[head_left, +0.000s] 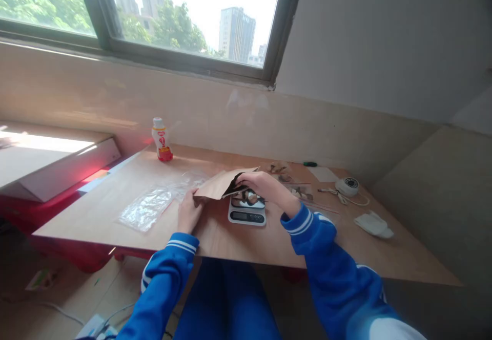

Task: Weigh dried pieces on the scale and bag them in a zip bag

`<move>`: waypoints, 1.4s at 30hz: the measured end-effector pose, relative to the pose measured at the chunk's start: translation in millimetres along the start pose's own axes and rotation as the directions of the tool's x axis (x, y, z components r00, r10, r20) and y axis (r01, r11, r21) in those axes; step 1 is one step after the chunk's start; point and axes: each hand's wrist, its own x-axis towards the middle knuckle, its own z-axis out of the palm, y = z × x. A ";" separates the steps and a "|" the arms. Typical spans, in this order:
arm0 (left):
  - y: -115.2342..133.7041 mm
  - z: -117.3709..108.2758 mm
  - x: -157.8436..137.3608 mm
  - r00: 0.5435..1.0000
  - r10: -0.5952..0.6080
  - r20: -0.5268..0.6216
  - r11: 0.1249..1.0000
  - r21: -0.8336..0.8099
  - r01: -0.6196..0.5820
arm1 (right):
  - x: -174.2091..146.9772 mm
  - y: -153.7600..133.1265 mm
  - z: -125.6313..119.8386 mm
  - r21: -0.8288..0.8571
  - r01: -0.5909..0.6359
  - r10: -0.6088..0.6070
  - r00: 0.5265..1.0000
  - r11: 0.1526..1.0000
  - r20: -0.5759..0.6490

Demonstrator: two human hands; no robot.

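Head view: nearest, brown pieces (251, 197) already lie on the scale (248, 217). Over its far side is the paper bag (219, 184), its edge pinched by the left hand (188, 212); the right hand (263, 183) is at its mouth, fingertips hidden, grasp undetermined. Clear bags (148, 208) at left look unfilled; beyond, right, filled bags (302, 192) suggest portioning partly complete.

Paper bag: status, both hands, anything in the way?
Left hand holding paper bag by its edge. Right hand at its open mouth, fingertips hidden. Brown pieces on scale, partly blocked from view.
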 end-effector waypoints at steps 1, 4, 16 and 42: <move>-1.1 0.4 0.0 1.000 0.007 -0.002 1.000 -0.006 -0.007 | -2.5 0.9 -3.0 0.043 -0.016 0.017 0.999 0.999 -0.044; -3.6 1.7 0.0 1.000 0.021 -0.006 1.000 -0.011 -0.021 | -7.0 6.9 -5.9 0.175 -0.042 0.074 0.981 0.984 -0.181; -3.1 1.2 0.1 0.999 0.042 0.009 0.999 -0.007 -0.042 | -30.3 16.2 7.7 0.444 -0.087 0.319 0.817 0.892 -0.480; -5.5 2.7 2.3 0.999 0.028 0.017 0.999 -0.039 -0.027 | -15.9 28.2 26.3 0.235 -0.151 0.246 0.855 0.960 -0.457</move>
